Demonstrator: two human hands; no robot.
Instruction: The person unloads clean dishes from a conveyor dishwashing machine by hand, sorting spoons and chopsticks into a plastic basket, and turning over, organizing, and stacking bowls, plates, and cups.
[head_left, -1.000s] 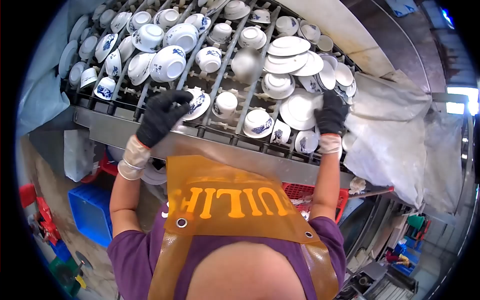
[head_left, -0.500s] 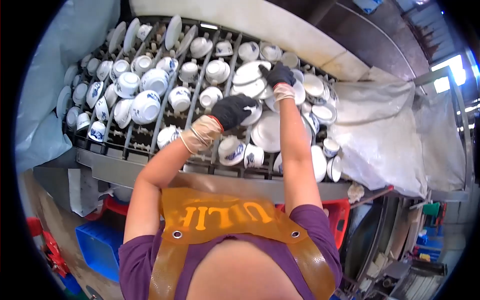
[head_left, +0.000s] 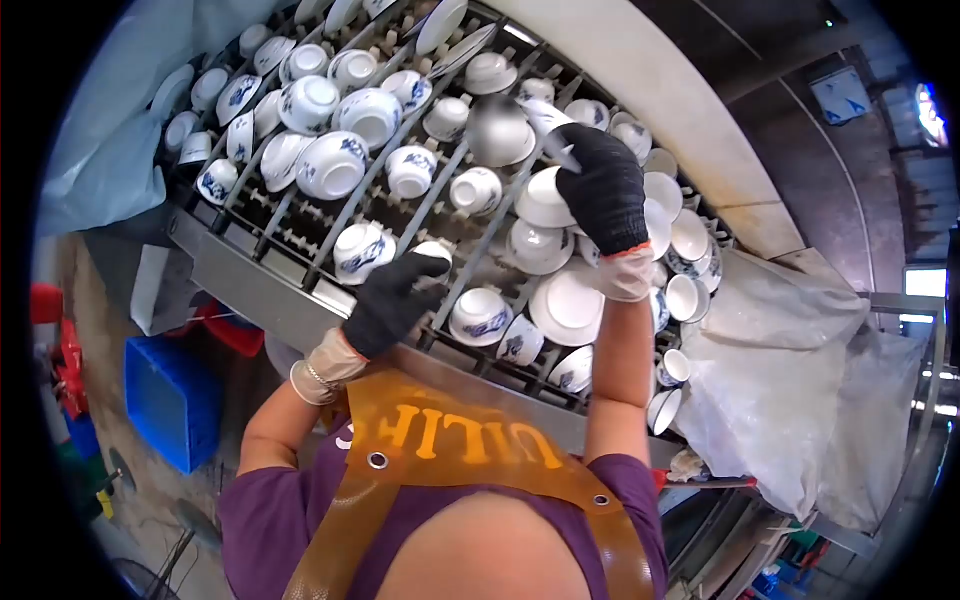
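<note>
My left hand [head_left: 395, 300], in a black glove over a pale one, curls its fingers round a small white bowl [head_left: 433, 254] at the near side of the slatted rack [head_left: 330, 232]. The glove hides part of this bowl. Farther right and higher up, my right hand [head_left: 602, 185] grips white plates [head_left: 546, 122], tilted nearly on edge; I cannot tell how many. A blue-patterned bowl [head_left: 363, 250] lies upside down just left of my left hand. Below my right hand rest an upturned white bowl [head_left: 545, 197] and a large white plate [head_left: 567, 307].
Several blue-and-white bowls [head_left: 367, 118] lie tilted or upturned across the rack. More white dishes crowd its right end [head_left: 690, 236]. A metal edge [head_left: 250, 305] runs along the front, plastic sheeting [head_left: 780, 350] hangs at the right, and a blue crate [head_left: 170, 400] stands at lower left.
My right hand has lifted white plates from the pile and tipped them up. My left hand has moved left and nearer me with a small white bowl. The view has turned.
</note>
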